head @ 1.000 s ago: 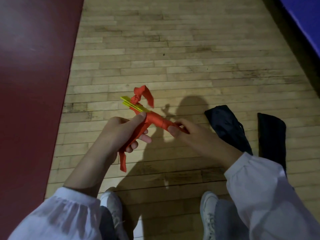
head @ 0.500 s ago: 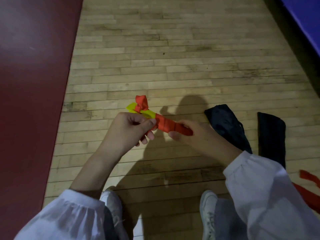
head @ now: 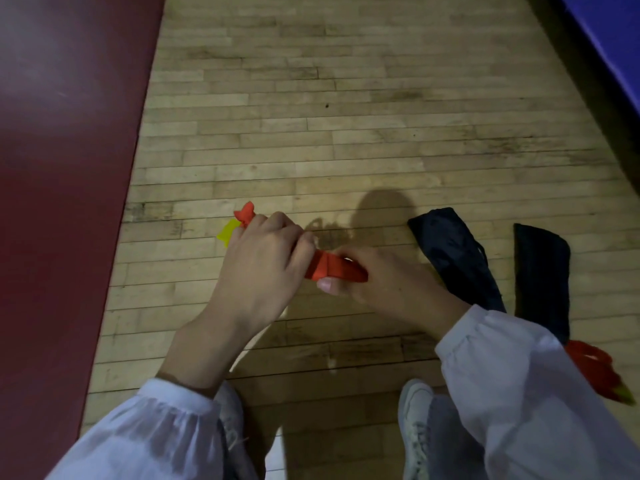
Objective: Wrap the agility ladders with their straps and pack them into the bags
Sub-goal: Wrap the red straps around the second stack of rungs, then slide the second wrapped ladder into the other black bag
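I hold a bundled agility ladder (head: 332, 270) over the wooden floor: yellow rungs wound in an orange strap. My left hand (head: 263, 268) grips its left part from above, with the yellow rung ends (head: 228, 233) and an orange strap knot (head: 246, 213) sticking out past my fingers. My right hand (head: 377, 282) pinches the right end of the wrapped bundle between thumb and fingers. Two dark bags lie flat on the floor to the right, one (head: 453, 254) just beyond my right hand and the other (head: 540, 275) farther right.
A second orange and yellow ladder bundle (head: 599, 368) lies on the floor at the right, partly hidden by my sleeve. A dark red floor area (head: 62, 202) runs along the left, a blue mat (head: 609, 39) sits top right. My white shoes (head: 414, 420) are below.
The loose strap tail that hung below my left hand is gone from sight. My left hand has turned over the bundle and covers more of it. The bundle now sits lower and flatter.
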`<state>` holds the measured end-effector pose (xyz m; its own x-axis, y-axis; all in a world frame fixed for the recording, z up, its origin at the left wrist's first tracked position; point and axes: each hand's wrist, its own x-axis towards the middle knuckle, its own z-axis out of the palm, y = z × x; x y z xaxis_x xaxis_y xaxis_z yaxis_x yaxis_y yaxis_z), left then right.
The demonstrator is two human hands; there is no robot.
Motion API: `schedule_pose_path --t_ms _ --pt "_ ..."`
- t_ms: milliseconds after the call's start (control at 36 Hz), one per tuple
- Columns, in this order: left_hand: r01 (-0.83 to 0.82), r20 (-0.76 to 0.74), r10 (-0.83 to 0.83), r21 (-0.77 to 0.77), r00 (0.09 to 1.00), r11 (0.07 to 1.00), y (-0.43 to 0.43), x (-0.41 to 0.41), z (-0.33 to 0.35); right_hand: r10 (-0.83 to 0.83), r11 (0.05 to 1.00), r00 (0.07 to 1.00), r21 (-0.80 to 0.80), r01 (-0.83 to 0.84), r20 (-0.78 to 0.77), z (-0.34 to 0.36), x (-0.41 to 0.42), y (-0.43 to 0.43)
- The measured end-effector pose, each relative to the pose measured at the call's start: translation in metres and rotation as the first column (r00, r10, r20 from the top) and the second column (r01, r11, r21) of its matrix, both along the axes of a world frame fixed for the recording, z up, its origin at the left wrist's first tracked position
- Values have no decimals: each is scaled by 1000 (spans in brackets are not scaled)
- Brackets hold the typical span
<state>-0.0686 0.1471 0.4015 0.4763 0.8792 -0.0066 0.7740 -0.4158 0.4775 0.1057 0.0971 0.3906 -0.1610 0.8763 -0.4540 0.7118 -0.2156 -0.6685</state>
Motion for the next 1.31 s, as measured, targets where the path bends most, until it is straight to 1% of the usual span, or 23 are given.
schedule_pose_path --t_ms 56,139,194,333,389,472,583,667,722,806,833,917,1000,1028,1083,1111,1139,1167,1222,1250,1306 --pt "21 -35 -21 -4 999 1000 0 -1 -2 7 1000 1000 16 -7 30 -2 -2 -2" --pt "55 -95 -54 8 994 998 -1 -1 -7 7 1000 999 26 -8 32 -4 -5 -5" --pt "95 -139 -90 29 986 995 -2 1 -8 39 998 998 40 -41 47 -3 -6 -7" --pt "170 -311 -132 98 941 981 -5 2 -15 89 989 992 106 -99 93 -5 -14 -6" --pt "186 -356 -132 122 925 975 -6 6 -15 90 988 987 116 -106 133 -8 -15 -6" --pt "177 -421 -121 95 899 980 -2 9 -16 81 980 976 160 -115 204 -11 -18 -6" --pt "187 -387 -132 108 913 976 -4 24 -20 47 986 972 146 -82 229 -15 -7 -13" --pt "224 -317 -159 181 935 958 -8 41 -25 35 982 967 171 -80 251 -14 5 -27" --pt "268 -248 -209 236 946 934 -14 57 -26 2 979 964 198 -57 266 -12 18 -41" --pt "301 -142 -268 320 953 898 -26 88 -31 -107 969 978 237 63 179 -9 47 -66" --pt "306 -132 -277 339 952 890 -32 104 -31 -148 963 977 245 108 151 -9 60 -77" --pt "340 -185 -291 354 938 871 -53 150 -33 -239 950 964 230 209 113 -15 94 -107" --pt "439 -244 -373 334 895 834 -80 199 -31 -340 929 931 204 310 132 -25 135 -133" --pt "468 -284 -391 294 875 834 -90 214 -28 -367 921 918 197 336 150 -27 147 -141" --pt "502 -378 -410 185 830 845 -115 246 -23 -396 914 886 193 356 241 -32 170 -165" --pt "521 -416 -427 142 803 842 -126 262 -23 -406 911 869 198 361 284 -37 180 -179" --pt "551 -446 -457 103 770 828 -139 277 -24 -434 899 852 202 389 293 -42 189 -196" --pt "587 -466 -494 69 734 807 -152 291 -26 -482 875 836 187 446 263 -48 196 -214" --pt "668 -504 -570 20 649 744 -175 316 -36 -607 794 781 144 591 146 -69 206 -250" --pt "706 -518 -602 4 608 709 -185 325 -43 -642 766 760 139 628 101 -79 209 -265" --pt "777 -518 -664 0 539 630 -209 344 -58 -684 728 726 129 674 68 -111 221 -296"
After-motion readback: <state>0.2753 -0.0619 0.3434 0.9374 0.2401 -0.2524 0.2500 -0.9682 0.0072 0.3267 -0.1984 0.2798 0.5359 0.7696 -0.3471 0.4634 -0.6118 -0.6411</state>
